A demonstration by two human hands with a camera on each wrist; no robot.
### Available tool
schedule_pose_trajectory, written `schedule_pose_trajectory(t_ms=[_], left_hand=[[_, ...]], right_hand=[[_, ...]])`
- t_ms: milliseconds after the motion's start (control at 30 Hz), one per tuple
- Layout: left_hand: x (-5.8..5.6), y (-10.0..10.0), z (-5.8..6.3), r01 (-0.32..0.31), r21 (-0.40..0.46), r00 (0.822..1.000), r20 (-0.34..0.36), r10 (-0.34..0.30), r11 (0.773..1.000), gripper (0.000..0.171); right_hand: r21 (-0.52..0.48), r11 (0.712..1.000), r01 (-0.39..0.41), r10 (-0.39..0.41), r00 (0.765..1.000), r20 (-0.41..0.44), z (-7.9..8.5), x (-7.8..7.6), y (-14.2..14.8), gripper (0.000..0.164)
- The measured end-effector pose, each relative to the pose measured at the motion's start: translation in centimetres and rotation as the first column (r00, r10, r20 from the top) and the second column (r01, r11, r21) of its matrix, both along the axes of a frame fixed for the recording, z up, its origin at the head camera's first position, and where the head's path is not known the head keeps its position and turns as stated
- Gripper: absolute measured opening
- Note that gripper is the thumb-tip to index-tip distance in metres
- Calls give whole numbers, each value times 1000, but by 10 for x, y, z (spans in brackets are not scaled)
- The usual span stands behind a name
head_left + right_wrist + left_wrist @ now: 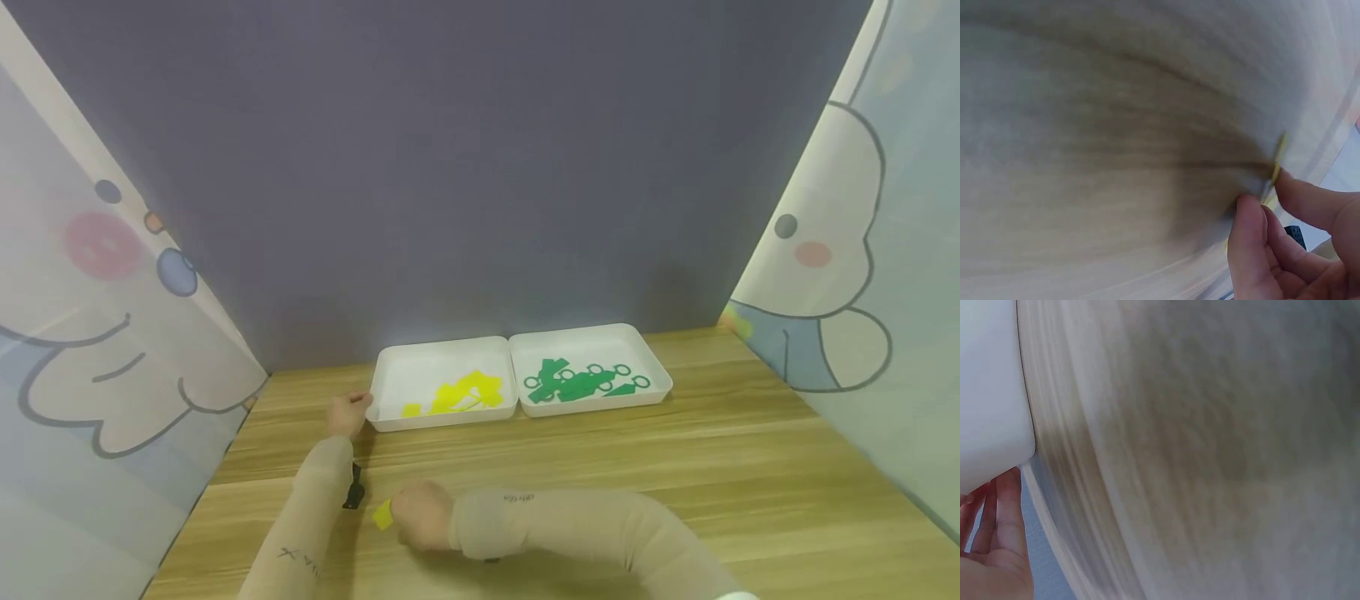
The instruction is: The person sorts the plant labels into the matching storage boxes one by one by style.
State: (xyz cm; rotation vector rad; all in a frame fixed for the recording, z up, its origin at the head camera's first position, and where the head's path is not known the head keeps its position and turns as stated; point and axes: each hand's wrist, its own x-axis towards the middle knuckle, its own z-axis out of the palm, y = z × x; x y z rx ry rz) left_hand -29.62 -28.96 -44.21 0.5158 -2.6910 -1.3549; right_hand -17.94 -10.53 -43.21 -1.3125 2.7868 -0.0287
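My left hand (348,414) is at the left end of the left white tray (442,422), its fingertips gripping the rim near the front corner. In the left wrist view, fingers (1007,519) meet the tray's white wall (991,394). Low over the table, my right hand (423,515) pinches a flat yellow tag (382,515) between thumb and fingertips. The right wrist view shows that tag (1280,153) edge-on, sticking out past the fingertips. More yellow tags (480,387) lie heaped in the left tray's front right part.
A second white tray (592,405) adjoins on the right and holds several green tags with rings (577,383). A black strap-like piece (354,489) shows beside the left forearm. A dark panel (480,167) stands behind the wooden table (750,467), with cartoon-printed curtains (847,275) at the sides.
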Motion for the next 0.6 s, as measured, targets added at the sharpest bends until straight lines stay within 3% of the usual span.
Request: schedule_pose_trajectory(t_ms=[133, 600], left_hand=[[1, -1, 1, 7, -13, 1000, 10, -7, 1000, 37], [4, 1, 5, 6, -33, 1000, 7, -6, 999, 37]], right_hand=[[-60, 998, 8, -8, 1000, 3, -2, -2, 3, 17], [-74, 996, 40, -41, 999, -20, -5, -8, 4, 9]])
